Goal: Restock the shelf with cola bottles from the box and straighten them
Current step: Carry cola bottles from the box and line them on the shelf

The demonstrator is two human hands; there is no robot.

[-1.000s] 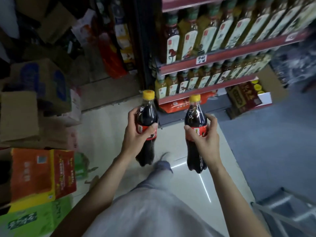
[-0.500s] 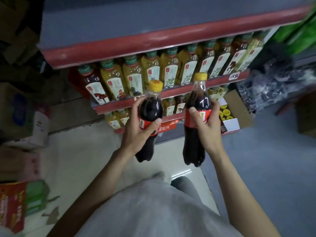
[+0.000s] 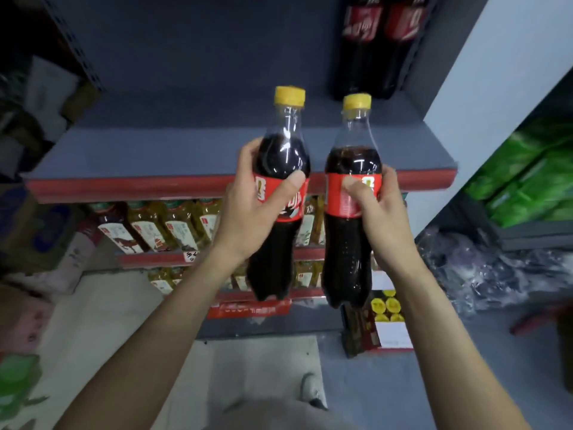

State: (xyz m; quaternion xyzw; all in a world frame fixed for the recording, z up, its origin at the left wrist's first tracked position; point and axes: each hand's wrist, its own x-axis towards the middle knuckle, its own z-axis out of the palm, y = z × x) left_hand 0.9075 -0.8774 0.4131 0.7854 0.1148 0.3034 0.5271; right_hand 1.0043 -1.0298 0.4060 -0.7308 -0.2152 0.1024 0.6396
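Each hand's grip was wrapped round a cola bottle: left hand point(image 3: 248, 212), right hand point(image 3: 383, 212). Placing came next, probably setting both upright on the grey shelf point(image 3: 186, 150).

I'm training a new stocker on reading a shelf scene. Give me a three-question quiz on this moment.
1. True or false: the left hand and the right hand each grip one cola bottle.
2. What colour are the caps of the left bottle and the right bottle?
A. red
B. yellow
C. green
3. Fill in: large cola bottles already stand at the ____ end of the grey shelf.

Key: 1 true; 2 B; 3 right.
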